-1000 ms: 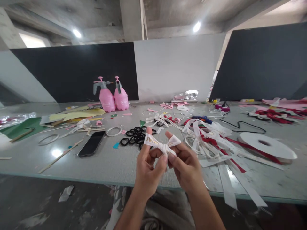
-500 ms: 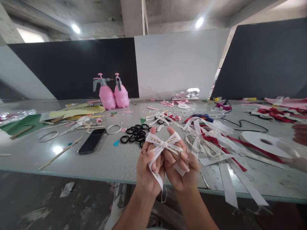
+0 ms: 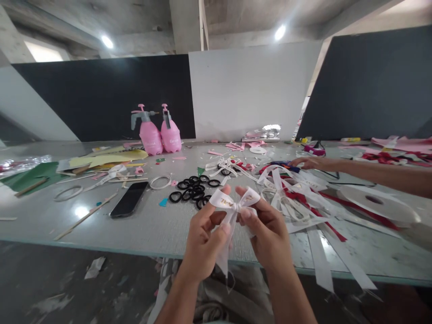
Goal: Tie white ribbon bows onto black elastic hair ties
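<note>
A white ribbon bow (image 3: 222, 201) with gold lettering is held up above the table's front edge, its tails hanging down. My left hand (image 3: 206, 238) grips the left loop and a tail, thumb in front and a finger inside the loop. On the other side, my right hand (image 3: 270, 229) pinches the bow near its knot, with its index finger up in the right loop. Just beyond the bow lies a pile of black hair ties (image 3: 192, 191). Loose white ribbons (image 3: 303, 180) spread to the right of my right hand.
A phone (image 3: 130, 199) and sticks (image 3: 86, 216) lie to the left. Two pink spray bottles (image 3: 150, 137) stand behind. A co-worker's hand (image 3: 310, 163) reaches in from the right, over a ribbon spool (image 3: 401, 209) and near a blue tool (image 3: 285, 165).
My hands have turned and closed more around the bow, with the right thumb now by the knot. The co-worker's arm has come in from the right toward the blue tool.
</note>
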{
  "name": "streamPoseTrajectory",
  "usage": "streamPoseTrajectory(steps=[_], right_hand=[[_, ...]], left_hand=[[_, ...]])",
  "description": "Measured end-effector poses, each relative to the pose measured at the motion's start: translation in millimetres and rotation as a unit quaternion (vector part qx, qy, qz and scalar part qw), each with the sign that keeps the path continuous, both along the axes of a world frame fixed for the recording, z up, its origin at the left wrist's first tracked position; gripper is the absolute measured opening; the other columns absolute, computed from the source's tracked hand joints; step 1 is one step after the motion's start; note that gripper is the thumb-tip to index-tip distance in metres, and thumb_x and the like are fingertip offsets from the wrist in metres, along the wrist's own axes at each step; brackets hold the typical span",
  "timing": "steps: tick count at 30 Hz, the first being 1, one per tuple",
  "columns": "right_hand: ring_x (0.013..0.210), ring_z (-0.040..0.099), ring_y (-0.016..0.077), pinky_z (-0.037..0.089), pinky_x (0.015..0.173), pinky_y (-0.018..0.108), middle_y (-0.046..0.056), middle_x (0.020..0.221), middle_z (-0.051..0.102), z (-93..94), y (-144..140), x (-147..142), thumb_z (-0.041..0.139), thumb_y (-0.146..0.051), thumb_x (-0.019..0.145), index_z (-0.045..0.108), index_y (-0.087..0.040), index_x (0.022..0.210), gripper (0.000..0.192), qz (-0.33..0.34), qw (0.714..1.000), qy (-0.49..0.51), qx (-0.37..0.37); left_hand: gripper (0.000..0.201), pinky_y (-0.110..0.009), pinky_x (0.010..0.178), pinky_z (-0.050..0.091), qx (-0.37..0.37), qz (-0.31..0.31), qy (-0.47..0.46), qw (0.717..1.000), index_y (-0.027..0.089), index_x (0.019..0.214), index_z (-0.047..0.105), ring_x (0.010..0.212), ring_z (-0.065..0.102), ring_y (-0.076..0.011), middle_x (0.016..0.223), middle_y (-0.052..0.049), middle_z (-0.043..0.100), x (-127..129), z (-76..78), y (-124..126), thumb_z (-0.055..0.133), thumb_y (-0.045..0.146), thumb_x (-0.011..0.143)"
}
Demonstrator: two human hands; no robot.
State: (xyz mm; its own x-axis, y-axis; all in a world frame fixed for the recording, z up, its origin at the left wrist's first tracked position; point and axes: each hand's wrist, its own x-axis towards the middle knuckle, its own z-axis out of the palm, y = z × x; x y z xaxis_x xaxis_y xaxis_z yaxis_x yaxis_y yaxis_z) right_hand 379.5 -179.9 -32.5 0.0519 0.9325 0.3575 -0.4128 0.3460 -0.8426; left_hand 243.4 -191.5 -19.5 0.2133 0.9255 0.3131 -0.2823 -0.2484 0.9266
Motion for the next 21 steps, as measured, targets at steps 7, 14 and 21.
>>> streamPoseTrajectory(steps=[7, 14, 21], right_hand=[[0.053, 0.051, 0.0092, 0.049, 0.050, 0.023, -0.003, 0.067, 0.054, 1.6, -8.6, -11.8, 0.067, -0.028, 0.082, 0.061, -0.025, 0.129, 0.048, 0.056, 0.996, 0.064, 0.006], [0.047, 0.042, 0.0069, 0.040, 0.045, 0.018, -0.008, 0.056, 0.040, 6.9, -10.3, -15.0, 0.074, -0.027, 0.072, 0.048, -0.022, 0.142, 0.075, 0.055, 0.990, 0.133, -0.002], [0.047, 0.043, 0.0095, 0.040, 0.047, 0.023, -0.008, 0.055, 0.031, 9.2, -13.3, -14.9, 0.075, -0.023, 0.065, 0.054, -0.022, 0.137, 0.074, 0.108, 0.980, 0.158, -0.050]], left_hand=[[0.060, -0.017, 0.052, 0.042, 0.007, 0.035, 0.041, 0.999, 0.022, 0.141, 0.047, 0.056, 0.047, -0.0068, 0.070, 0.000, 0.058, 9.6, 0.2, 2.4, 0.063, 0.037, 0.086], [0.059, -0.017, 0.056, 0.044, 0.018, 0.040, 0.006, 0.999, 0.021, 0.139, 0.050, 0.062, 0.050, -0.0074, 0.076, -0.002, 0.063, 13.4, -4.5, 2.3, 0.066, 0.035, 0.084], [0.062, -0.016, 0.051, 0.040, -0.011, 0.000, -0.085, 0.996, 0.020, 0.138, 0.051, 0.051, 0.045, -0.0054, 0.061, 0.003, 0.054, 13.7, 3.8, -1.3, 0.070, 0.032, 0.080]])
